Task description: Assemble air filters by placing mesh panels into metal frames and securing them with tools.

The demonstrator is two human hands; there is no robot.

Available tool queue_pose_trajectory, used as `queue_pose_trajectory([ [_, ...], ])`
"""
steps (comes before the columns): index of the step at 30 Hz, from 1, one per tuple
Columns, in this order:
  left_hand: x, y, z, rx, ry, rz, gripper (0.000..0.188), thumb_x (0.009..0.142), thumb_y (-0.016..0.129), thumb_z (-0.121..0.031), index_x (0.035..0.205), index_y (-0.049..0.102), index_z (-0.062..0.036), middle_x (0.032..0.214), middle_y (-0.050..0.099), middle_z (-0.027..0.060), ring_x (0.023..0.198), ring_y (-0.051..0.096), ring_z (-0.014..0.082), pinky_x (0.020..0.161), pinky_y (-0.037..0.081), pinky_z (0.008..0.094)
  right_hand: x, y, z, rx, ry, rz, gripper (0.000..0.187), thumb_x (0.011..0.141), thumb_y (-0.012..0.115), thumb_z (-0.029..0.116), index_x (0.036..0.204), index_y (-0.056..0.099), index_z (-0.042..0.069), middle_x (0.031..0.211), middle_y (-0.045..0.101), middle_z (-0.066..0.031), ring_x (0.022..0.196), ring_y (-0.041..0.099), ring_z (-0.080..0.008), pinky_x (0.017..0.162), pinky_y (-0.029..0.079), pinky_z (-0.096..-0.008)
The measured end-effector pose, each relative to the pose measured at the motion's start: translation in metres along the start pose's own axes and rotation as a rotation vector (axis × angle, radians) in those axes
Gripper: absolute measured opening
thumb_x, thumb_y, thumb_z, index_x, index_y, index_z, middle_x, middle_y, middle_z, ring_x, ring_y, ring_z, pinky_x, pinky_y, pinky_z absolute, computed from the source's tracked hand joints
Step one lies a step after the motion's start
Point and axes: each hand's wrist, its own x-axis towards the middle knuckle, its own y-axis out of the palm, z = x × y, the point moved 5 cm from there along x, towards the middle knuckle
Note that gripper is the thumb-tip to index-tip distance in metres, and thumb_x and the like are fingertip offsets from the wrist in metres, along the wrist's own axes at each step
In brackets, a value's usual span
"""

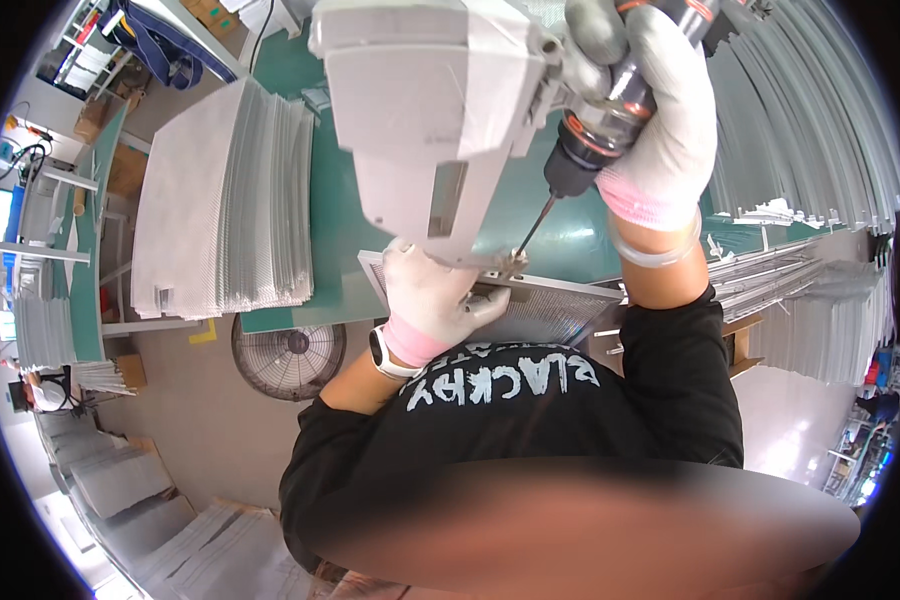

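Note:
My right hand (678,110), in a white glove with a pink cuff, is wrapped around a black cordless screwdriver (578,155) with orange rings. Its long bit slants down to the left and ends at the edge of a framed mesh panel (545,320). My left hand (428,295), gloved the same way, grips that panel near the bit's tip, thumb on the near side. A grey-white machine housing (420,110) with a slot in its front stands just beyond the left hand and hides part of its fingers. Whether a screw sits at the tip is too small to tell.
The green-topped table (345,225) carries a thick stack of mesh sheets (220,200) on the left. More stacked panels (800,130) stand at the right. A floor fan (290,350) is below the table's left edge. Further stacks (120,480) lie at the lower left.

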Motion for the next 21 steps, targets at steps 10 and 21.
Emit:
queue_pose_trajectory([
  [10,-0.008,-0.008,0.0,-0.045,0.012,0.024,0.028,0.062,0.08,-0.032,0.084,0.072,-0.0177,0.068,0.064,-0.0022,0.057,0.058,0.0194,0.057,0.032,0.0373,-0.015,0.044,0.004,-0.703,0.387,-0.97,0.043,0.089,0.065,0.02,0.123,0.046,0.001,0.077,0.05,-0.0061,0.067,0.052,-0.0152,0.058,0.043,-0.0263],
  [21,-0.027,0.017,0.005,-0.288,0.009,0.118,0.034,0.068,0.082,-0.021,0.099,0.073,-0.0116,0.075,0.06,0.0016,0.065,0.061,0.0204,0.059,0.046,0.0321,-0.06,0.042,-0.02,-0.417,0.663,-0.741,0.056,0.091,0.063,0.017,0.138,0.035,0.004,0.075,0.054,-0.0061,0.058,0.05,-0.0096,0.049,0.041,-0.0223],
])
